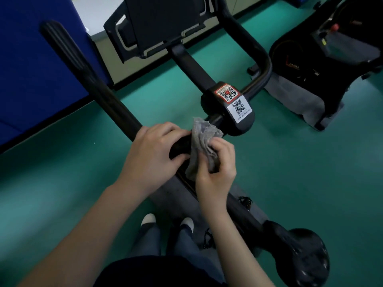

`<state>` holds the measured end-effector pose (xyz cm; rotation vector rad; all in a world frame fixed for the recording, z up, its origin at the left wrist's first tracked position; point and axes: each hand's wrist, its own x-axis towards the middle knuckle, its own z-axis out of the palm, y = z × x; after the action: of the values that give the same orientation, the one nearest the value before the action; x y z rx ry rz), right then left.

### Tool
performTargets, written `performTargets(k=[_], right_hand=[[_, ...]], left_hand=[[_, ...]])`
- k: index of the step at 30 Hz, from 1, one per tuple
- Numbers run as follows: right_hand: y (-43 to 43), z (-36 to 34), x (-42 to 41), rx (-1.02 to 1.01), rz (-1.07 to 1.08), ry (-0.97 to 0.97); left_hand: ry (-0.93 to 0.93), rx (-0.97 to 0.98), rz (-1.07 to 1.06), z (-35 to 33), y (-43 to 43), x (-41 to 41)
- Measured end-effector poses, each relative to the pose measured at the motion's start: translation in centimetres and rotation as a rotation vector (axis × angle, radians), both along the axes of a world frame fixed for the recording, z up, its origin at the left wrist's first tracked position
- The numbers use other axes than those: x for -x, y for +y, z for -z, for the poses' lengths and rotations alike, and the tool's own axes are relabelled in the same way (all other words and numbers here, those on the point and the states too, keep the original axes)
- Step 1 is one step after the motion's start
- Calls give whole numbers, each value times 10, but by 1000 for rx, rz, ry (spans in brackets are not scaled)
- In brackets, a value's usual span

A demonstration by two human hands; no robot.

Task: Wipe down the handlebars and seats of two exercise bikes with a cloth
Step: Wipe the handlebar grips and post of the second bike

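The left hand (pixel 151 156) wraps the black handlebar (pixel 107 96) of the nearer exercise bike, its fingers (pixel 176 131) curled over the top of the bar and the thumb underneath, so the grip is closed around the bar itself. Just beside it, the right hand (pixel 217 168) pinches a crumpled grey cloth (pixel 204 141), fingers bent tight around the bunched fabric and pressing it against the same bar. The cloth sits between the two hands, touching the left fingertips on one side and the bar's central clamp block (pixel 230 108) on the other; that block carries two QR-code stickers. A loose corner of cloth hangs below the bar. The bike's black seat (pixel 304 255) lies at lower right, well apart from both hands. A second exercise bike (pixel 331 54) stands on the green floor (pixel 290 172) at upper right.
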<state>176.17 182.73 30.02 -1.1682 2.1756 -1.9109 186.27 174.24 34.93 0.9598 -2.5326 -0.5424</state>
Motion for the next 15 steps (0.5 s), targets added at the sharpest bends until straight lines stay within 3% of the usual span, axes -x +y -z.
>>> performTargets(k=[4, 10, 15], right_hand=[[2, 6, 7, -8, 94, -134], [12, 13, 19, -35, 188, -656], [-18, 5, 28, 70, 201, -889]], left_hand=[[-1, -16, -23, 3, 0, -1], [10, -7, -47, 6, 2, -1], [25, -1, -50, 7, 3, 1]])
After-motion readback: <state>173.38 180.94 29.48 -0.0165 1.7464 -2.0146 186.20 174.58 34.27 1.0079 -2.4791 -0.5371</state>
